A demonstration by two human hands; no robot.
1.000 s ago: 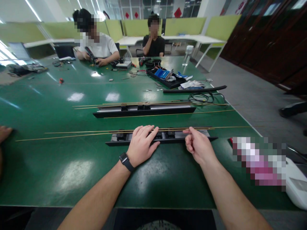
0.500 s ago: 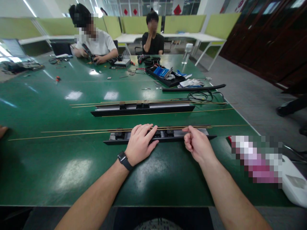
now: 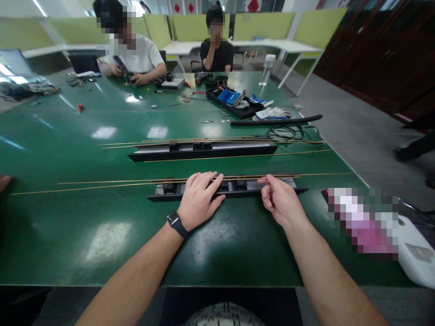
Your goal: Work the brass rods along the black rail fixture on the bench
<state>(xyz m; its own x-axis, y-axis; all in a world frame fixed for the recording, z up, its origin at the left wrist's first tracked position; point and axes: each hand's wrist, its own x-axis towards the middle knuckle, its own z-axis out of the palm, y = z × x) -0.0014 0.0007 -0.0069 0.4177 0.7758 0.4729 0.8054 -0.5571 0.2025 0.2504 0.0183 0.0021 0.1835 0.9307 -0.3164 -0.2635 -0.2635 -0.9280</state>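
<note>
Green table [image 3: 61, 253]: one, filling most of my view. Seated across it, two people: one in a white shirt [image 3: 141, 52], one in a dark shirt [image 3: 220, 59].

Black channels: two, lying roughly parallel. Far channel [image 3: 204, 155] beyond, near channel [image 3: 163, 198] right under the hands I'm following. One bent black strip [image 3: 277, 121] farther back, near the right edge.

Near rods: thin, brass-coloured, lying lengthwise along the near channel, running past its left end. I count two left tips on the near rods [image 3: 102, 182]; whether a third hides under the hand, I can't settle. Far rods [image 3: 224, 140]: at least three along the far channel, too bunched for an exact count. Plus one loose rod [image 3: 299, 153] in front of it.

Hands: two. Left hand [image 3: 200, 197] palm down across near channel and rods, fingers side by side, thumb apart; not closed round anything. Right hand [image 3: 282, 199] has its index finger reaching along the rods, other fingers curled; pinching or merely touching, I can't tell.

Step in hand, as I judge it: steadying and lining up the rods on the near channel. The next move calls for light, even left pressure so nothing rolls, and a precise right fingertip.

Smallest: dark blocks [image 3: 241, 183] inside the near channel, three visible. Dark inserts [image 3: 174, 147] in the far one, three also, two close together.
</note>
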